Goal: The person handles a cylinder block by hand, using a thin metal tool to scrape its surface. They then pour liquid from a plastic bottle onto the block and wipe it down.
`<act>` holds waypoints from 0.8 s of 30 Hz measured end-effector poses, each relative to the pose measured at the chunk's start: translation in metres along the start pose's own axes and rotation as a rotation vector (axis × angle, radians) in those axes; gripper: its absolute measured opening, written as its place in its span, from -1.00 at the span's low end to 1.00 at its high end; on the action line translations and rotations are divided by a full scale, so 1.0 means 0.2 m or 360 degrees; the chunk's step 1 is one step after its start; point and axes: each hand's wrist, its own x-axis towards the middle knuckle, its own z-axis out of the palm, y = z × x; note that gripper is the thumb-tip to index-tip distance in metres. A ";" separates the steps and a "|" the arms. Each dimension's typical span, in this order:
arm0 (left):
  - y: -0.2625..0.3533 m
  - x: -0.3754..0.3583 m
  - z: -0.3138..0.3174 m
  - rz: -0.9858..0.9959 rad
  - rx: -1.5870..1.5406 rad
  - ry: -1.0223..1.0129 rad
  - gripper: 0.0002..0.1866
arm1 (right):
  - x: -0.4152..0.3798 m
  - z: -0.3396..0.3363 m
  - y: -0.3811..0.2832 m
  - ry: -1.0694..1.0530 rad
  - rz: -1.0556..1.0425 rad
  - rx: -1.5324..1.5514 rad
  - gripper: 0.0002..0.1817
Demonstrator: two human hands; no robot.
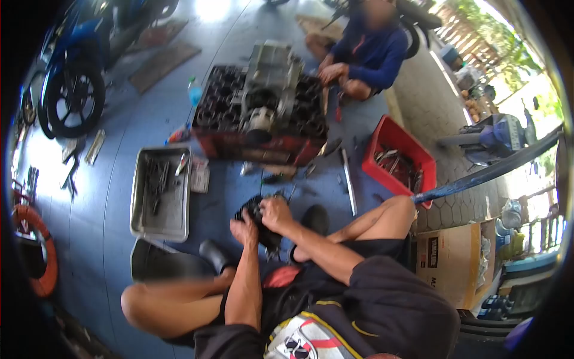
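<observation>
I sit on the floor with both hands on a dark, greasy engine part (258, 222) held low between my knees. My left hand (243, 228) grips its left side. My right hand (276, 212) is closed over its top right. The part is mostly hidden under my fingers. My black shoes (315, 218) rest just beyond it.
A metal tray (160, 224) with tools lies to my left. Ahead, an engine block (272, 84) sits on a red crate (263, 146). A red bin (399, 157) with parts is at right, a cardboard box (451, 260) nearer. Another person (366, 51) sits beyond; a motorcycle (75, 72) stands far left.
</observation>
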 end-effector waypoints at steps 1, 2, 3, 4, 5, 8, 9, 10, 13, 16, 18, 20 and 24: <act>-0.08 -0.02 -0.17 -0.0020 0.0095 0.0040 -0.27 | -0.06 0.11 -0.11 -0.0047 -0.0007 0.0093 -0.79; -0.05 0.04 -0.21 -0.0223 0.0479 0.0086 -0.23 | -0.04 0.08 -0.19 0.0061 0.0010 0.0212 -0.85; -0.11 -0.46 0.17 -0.0478 0.0548 -0.0001 -0.22 | -0.36 -0.15 0.12 -0.0115 0.0127 -0.0116 -0.86; -0.20 -0.39 0.10 -0.0329 0.0572 0.0159 -0.23 | -0.31 -0.07 0.05 -0.0095 0.0082 -0.0092 -0.86; -0.11 -0.30 0.00 -0.0384 0.0507 0.0053 -0.27 | -0.24 -0.01 0.01 0.0033 0.0012 -0.0165 -0.86; -0.17 -0.21 -0.05 -0.0356 0.0569 0.0074 -0.32 | -0.11 0.10 0.03 0.0083 -0.0009 0.0048 -0.89; -0.16 -0.21 -0.05 -0.0384 0.0561 0.0035 -0.32 | -0.11 0.10 0.01 0.0045 0.0045 0.0147 -0.89; -0.15 -0.20 -0.06 -0.0395 0.0557 0.0043 -0.32 | -0.11 0.09 0.00 0.0034 0.0036 0.0145 -0.89; -0.16 -0.20 -0.06 -0.0510 0.0510 -0.0078 -0.30 | -0.16 0.07 -0.03 -0.0078 0.0114 0.0174 -0.89; -0.18 -0.19 -0.07 -0.0403 0.0471 0.0030 -0.30 | -0.18 0.08 -0.01 -0.0148 -0.0150 0.0169 -0.88; -0.19 -0.18 -0.06 -0.0424 0.0480 -0.0026 -0.30 | -0.13 0.13 0.00 -0.0046 -0.0110 0.0065 -0.88; -0.19 -0.17 -0.05 -0.0412 0.0498 -0.0009 -0.31 | -0.11 0.15 -0.01 -0.0028 -0.0071 0.0046 -0.89; -0.23 -0.15 -0.05 -0.0379 0.0462 0.0077 -0.32 | -0.13 0.14 -0.03 -0.0058 -0.0157 0.0117 -0.89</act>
